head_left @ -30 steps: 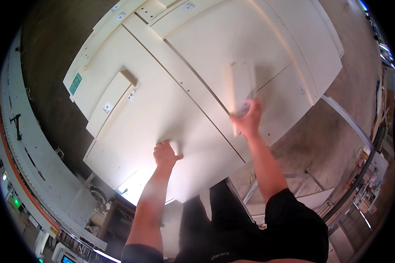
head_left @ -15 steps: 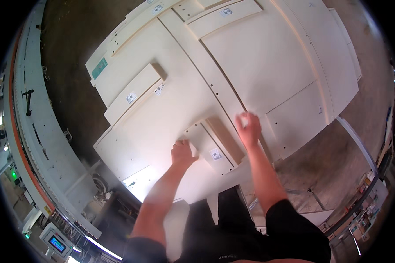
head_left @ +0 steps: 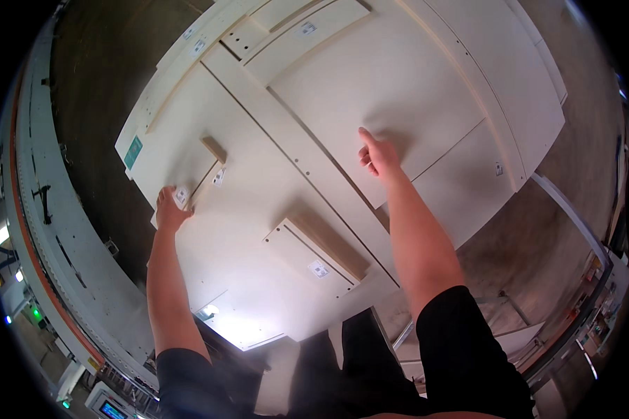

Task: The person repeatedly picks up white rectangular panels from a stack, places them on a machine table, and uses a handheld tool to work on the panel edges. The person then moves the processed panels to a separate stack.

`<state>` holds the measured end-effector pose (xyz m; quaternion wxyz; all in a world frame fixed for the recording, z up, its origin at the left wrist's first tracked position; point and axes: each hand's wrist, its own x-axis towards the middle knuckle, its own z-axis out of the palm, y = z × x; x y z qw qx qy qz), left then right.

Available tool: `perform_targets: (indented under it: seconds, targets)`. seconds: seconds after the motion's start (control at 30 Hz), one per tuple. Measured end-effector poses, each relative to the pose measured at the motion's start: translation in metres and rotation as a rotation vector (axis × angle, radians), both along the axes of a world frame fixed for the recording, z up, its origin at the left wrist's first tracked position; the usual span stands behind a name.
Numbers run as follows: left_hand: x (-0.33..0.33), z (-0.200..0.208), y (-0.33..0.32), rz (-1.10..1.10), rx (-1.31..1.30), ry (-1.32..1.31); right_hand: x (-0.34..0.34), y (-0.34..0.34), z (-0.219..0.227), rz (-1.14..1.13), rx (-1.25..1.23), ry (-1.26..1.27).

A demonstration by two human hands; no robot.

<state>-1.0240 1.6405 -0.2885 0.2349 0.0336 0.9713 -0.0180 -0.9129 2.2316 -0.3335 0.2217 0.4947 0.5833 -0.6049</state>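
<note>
Your left hand: at the left board (head_left: 194, 170), your left hand (head_left: 169, 208) rests against its near part, thumb spread from the fingers; whether you grip it you cannot tell from this view.
Left board: a short cream piece lying on the left side of the large panel (head_left: 244, 188), its bare wood end facing far, a white label (head_left: 181, 195) by your fingers.
Your right hand: right of the middle, your right hand (head_left: 379, 155) hangs over the panel with nothing in it, fingers loosely part-curled, its shadow to the right.
Grooved board: near and between your forearms lies a grooved board (head_left: 307, 250), well apart from both hands.
Far board: another labelled board (head_left: 328, 31) lies at the far side.
Far-left corner: a teal sticker (head_left: 133, 151) sits on the panelling.
</note>
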Motion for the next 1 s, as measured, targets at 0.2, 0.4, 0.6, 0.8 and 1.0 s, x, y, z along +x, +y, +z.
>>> perform_targets:
  seconds: [0.2,0.4,0.6,0.8,1.0]
  targets:
    - [0.019,0.032,0.107,-0.181,0.194,0.055,0.001,0.006,0.015,-0.077,0.026,-0.019]
    - [0.035,0.031,0.248,-0.395,0.198,0.030,-0.001,0.009,0.018,0.036,0.012,-0.050]
    - [-0.027,0.030,0.335,-0.512,0.187,-0.018,0.004,0.011,-0.001,0.021,0.092,-0.021]
    - [-0.200,0.008,0.413,-0.323,0.248,0.253,0.000,0.001,0.006,-0.014,0.105,0.025]
    - [-0.195,-0.007,0.452,-0.284,0.251,0.164,0.004,0.011,0.008,0.049,0.042,-0.051]
